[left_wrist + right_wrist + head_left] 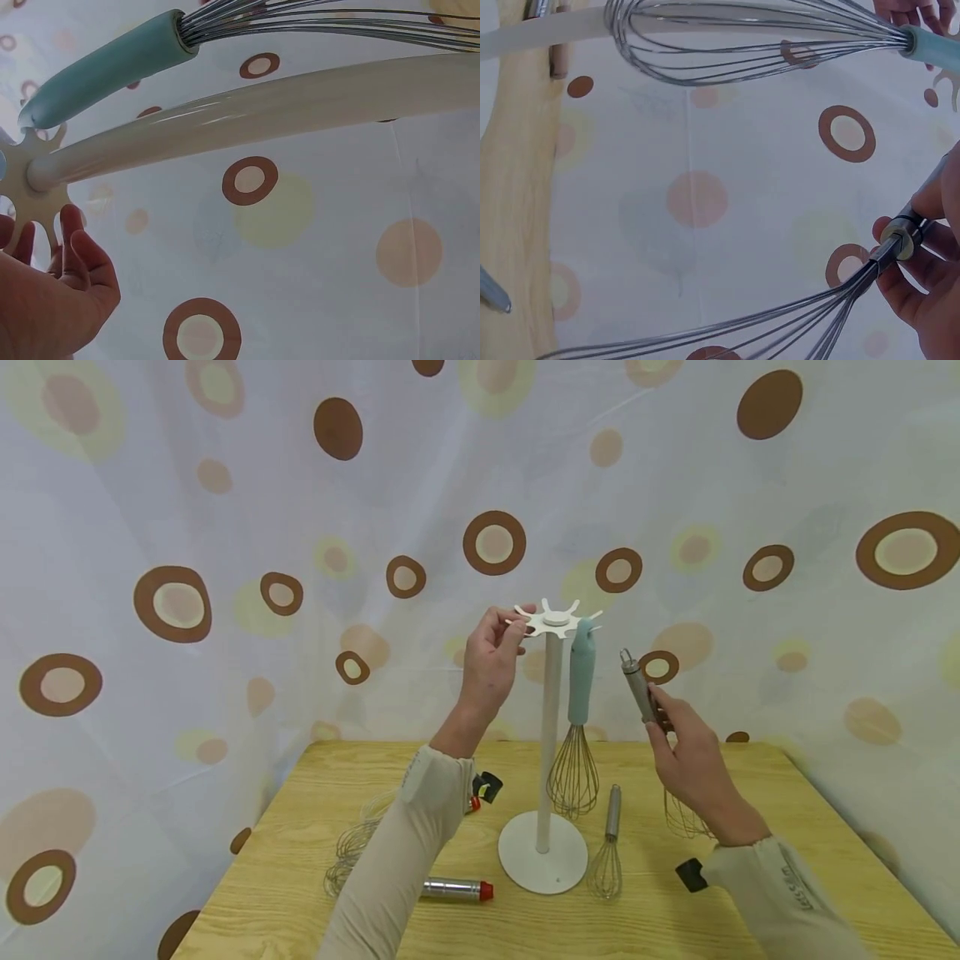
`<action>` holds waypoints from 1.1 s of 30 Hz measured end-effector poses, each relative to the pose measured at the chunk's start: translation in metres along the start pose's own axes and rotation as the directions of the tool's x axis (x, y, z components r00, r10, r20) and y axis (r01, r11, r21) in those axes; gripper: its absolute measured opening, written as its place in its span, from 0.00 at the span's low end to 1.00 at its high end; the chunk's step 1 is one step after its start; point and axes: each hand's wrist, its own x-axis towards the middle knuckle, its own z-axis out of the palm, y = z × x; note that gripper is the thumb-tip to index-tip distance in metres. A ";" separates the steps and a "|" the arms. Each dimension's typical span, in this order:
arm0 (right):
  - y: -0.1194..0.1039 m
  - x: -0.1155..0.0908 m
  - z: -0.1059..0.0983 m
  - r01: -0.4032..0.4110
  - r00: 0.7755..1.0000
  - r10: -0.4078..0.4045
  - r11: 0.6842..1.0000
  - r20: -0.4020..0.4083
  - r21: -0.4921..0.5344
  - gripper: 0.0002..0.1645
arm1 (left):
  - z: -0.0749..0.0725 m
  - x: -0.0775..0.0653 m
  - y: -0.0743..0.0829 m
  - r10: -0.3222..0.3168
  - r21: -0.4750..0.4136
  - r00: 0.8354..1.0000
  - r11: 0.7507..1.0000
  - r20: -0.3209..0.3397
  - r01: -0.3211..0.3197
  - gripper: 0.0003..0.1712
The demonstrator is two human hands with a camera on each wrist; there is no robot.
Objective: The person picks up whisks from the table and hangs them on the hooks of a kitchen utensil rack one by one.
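Note:
My left hand (pixel 491 656) pinches an arm of the white rack top (pixel 556 619), whose prongs fan out around the post. From one prong on the right side hangs a whisk with a teal handle (pixel 582 681), wires down. To the right, my right hand (pixel 693 760) grips a metal whisk (pixel 637 689) by its steel handle, with the hanging loop upward. In the right wrist view the wires of that metal whisk (pixel 810 304) spread below the fingers. The rack's round base (pixel 543 852) stands on the table.
A small metal whisk (pixel 611 843) lies right of the base. Behind and under my left sleeve are wire loops (pixel 347 860) and a silver handle with a red end (pixel 457 889). Black pieces (pixel 491 787) lie on the wooden table (pixel 277 877). A spotted curtain (pixel 420 468) hangs behind.

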 end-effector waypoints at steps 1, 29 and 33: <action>-0.002 0.002 0.000 -0.005 1.000 0.005 1.000 -0.003 0.014 0.34 | -0.001 0.001 -0.004 -0.002 -0.002 1.000 1.000 0.003 0.002 0.08; -0.041 0.044 0.005 0.025 0.998 -0.015 0.986 -0.058 0.166 0.30 | -0.003 0.007 -0.026 -0.011 -0.072 1.000 0.997 0.028 0.013 0.11; -0.042 0.044 0.007 0.014 0.999 -0.008 0.987 -0.039 0.160 0.30 | -0.004 0.008 -0.026 -0.010 -0.071 0.999 0.997 0.031 0.012 0.10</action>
